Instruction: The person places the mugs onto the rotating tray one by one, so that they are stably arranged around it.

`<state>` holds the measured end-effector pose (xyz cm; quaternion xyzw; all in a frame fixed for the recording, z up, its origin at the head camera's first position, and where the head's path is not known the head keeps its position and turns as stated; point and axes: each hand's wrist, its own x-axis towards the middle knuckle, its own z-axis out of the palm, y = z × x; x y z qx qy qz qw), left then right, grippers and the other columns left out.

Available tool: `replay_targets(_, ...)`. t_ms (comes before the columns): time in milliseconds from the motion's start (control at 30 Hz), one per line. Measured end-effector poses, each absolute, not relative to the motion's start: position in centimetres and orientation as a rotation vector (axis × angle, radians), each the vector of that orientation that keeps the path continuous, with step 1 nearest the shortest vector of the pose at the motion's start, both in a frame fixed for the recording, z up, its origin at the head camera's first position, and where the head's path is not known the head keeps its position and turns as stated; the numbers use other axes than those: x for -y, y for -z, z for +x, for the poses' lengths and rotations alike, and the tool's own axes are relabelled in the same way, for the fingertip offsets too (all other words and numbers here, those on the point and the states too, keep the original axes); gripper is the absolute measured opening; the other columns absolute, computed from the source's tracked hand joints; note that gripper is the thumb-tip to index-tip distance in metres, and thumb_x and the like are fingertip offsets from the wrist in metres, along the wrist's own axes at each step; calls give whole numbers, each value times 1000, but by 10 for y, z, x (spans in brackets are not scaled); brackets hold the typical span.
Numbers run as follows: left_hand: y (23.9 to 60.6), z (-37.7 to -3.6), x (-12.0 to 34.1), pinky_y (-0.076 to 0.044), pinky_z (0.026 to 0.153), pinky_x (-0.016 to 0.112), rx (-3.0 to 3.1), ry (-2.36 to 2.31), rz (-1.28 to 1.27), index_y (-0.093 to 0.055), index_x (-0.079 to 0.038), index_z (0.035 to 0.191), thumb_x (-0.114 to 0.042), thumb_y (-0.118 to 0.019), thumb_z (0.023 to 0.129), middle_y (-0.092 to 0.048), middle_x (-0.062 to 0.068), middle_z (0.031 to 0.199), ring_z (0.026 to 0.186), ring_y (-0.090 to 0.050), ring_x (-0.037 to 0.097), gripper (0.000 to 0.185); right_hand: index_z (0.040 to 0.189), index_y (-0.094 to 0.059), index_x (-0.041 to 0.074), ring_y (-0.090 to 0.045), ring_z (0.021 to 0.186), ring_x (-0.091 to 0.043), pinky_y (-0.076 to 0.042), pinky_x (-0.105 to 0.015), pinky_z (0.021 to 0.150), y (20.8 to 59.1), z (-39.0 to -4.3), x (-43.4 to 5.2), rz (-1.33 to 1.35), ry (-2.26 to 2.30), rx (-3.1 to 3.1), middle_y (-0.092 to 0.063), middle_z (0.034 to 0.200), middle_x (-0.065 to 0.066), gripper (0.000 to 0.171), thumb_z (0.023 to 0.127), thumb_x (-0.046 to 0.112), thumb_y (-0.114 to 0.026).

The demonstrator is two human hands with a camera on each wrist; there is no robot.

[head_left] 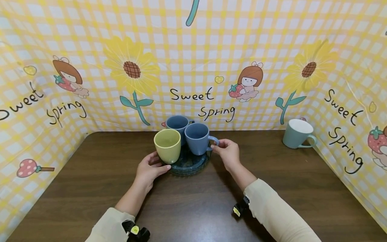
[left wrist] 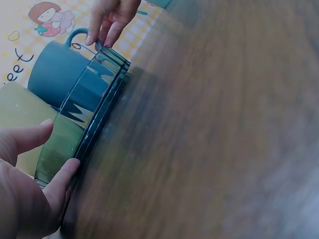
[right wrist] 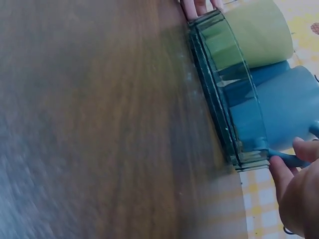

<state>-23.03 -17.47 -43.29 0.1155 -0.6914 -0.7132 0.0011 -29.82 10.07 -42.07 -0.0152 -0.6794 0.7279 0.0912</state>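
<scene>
Standing in tray (head_left: 193, 168): three mugs (head_left: 198, 138).

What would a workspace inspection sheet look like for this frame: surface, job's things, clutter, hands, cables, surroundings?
Surface: dark wooden table, bare in front.
Job's things: round dark transparent tray holding a yellow-green mug and two blue mugs, the nearer blue mug in front and the farther blue mug behind.
Clutter: pale green mug standing alone at the far right of the table.
Hands: left hand grips the tray's left rim; right hand pinches the tray's right rim beside the nearer blue mug's handle.
Cables: nothing seen.
Surroundings: yellow checked backdrop with sunflowers and "Sweet Spring" lettering on three sides.
</scene>
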Motion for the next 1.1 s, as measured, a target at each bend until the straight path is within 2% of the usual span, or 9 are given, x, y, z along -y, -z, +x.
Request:
replay_targets(133,433,-231,175,-56,71,19,2155,2251,365,-35,-1,147,10,-76,78,-39,24,141,127,-42,39,81,103,-64,-16,-66,73,-12,-60,-30,72,419,-298,-104,33,-2188,2077,-64,86,-12,26,79,-14,-72)
replay_targets(267,433,-230,175,-56,71,18,2151,2257,372,-35,-1,147,11,-75,78,-38,23,142,128,-42,38,81,108,-65,-10,-66,79,-16,-59,-46,80,415,-297,-108,130,-2196,2124,-64,92,-14,27,82,-11,-72)
replay_targets(400,434,-230,176,-56,71,19,2148,2258,371,-35,-1,147,11,-75,78,-38,23,142,128,-42,38,80,103,-66,-12,-65,76,-15,-56,-54,82,413,-295,-109,161,-2198,2155,-64,87,-11,22,83,-9,-72)
replay_targets(567,435,-232,176,-57,73,20,2164,2245,370,-36,-3,147,10,-76,78,-39,23,141,127,-43,37,80,97,-65,-12,-65,73,-15,-58,-48,79,414,-293,-106,135,-2144,2183,-64,83,-11,17,82,-8,-74)
replay_targets(767,434,-233,176,-57,75,23,2163,2260,369,-36,-4,148,9,-76,79,-39,22,142,128,-42,36,81,92,-64,-11,-68,75,-24,-61,-41,72,412,-295,-104,146,-2093,2165,-63,80,-10,15,81,-8,-75)
replay_targets(967,434,-233,175,-57,75,23,2164,2257,393,-37,-4,147,10,-75,79,-40,21,141,128,-42,35,79,91,-66,-8,-66,70,-13,-61,-37,72,407,-306,-110,140,-2005,2275,-65,81,-9,16,81,-4,-77)
replay_targets(1100,434,-233,174,-57,75,22,2172,2245,401,-37,-4,146,10,-76,78,-40,21,140,128,-42,35,79,92,-69,-6,-66,71,-13,-61,-31,70,405,-311,-113,130,-1922,2353,-68,82,-10,17,80,0,-79)
